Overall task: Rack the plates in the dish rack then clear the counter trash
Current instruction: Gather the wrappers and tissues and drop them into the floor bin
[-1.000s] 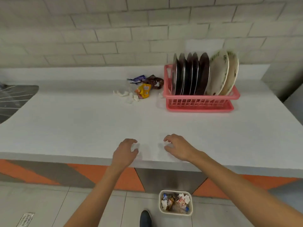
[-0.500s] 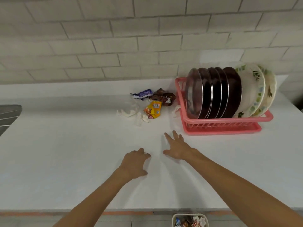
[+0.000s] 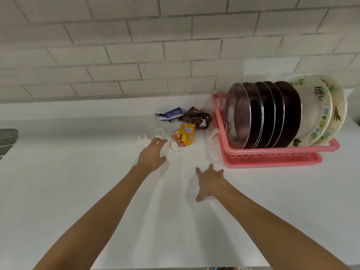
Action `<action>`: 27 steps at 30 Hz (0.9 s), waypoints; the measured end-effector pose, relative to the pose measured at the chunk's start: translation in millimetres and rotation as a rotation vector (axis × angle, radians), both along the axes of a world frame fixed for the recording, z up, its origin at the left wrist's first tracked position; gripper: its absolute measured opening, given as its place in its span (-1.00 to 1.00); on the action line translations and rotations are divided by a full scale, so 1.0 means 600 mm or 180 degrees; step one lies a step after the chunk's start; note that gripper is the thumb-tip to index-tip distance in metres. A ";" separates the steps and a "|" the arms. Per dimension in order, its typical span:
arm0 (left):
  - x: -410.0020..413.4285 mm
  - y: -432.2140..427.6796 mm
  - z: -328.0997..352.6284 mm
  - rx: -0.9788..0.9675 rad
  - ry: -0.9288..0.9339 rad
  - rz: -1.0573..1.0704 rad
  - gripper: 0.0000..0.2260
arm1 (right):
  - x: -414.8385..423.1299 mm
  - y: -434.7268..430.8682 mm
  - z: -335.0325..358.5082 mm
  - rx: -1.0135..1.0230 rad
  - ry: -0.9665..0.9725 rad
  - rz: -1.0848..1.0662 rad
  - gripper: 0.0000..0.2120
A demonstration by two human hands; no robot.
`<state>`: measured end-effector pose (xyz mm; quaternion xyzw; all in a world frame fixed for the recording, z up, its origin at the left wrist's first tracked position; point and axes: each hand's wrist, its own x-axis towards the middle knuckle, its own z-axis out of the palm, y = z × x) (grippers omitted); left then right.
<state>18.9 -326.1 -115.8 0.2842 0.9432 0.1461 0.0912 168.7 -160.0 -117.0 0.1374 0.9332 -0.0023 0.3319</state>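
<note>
A pink dish rack (image 3: 276, 153) at the right of the white counter (image 3: 58, 182) holds several dark plates (image 3: 261, 114) and two pale patterned plates (image 3: 315, 106), all on edge. Left of it lies trash: a yellow wrapper (image 3: 184, 135), a brown wrapper (image 3: 196, 117), a purple wrapper (image 3: 169, 114) and crumpled white paper scraps (image 3: 173, 147). My left hand (image 3: 153, 154) reaches out with fingers extended, its fingertips at the white scraps, holding nothing. My right hand (image 3: 210, 180) lies spread flat on the counter in front of the rack.
A pale brick wall (image 3: 155, 55) backs the counter. A grey ribbed surface (image 3: 7, 141) shows at the far left edge. The rim of a bin with trash in it (image 3: 228, 268) peeks out below the counter's front edge.
Both hands have moved forward over the counter. The left has gone further and now reaches the white scraps. The view has drawn closer to the trash and rack.
</note>
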 end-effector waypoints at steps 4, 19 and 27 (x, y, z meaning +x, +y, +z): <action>-0.027 0.007 -0.026 -0.0408 -0.0295 -0.0095 -0.48 | -0.007 0.006 0.004 -0.0104 -0.0078 -0.0045 0.09; -0.043 0.041 -0.033 0.0919 -0.0228 -0.0343 -0.79 | -0.037 0.014 0.048 -0.0571 -0.0109 -0.0452 -0.29; 0.001 0.075 -0.081 0.1148 -0.0206 0.0082 -0.84 | -0.034 0.010 0.035 -0.0524 -0.0143 -0.0508 -0.25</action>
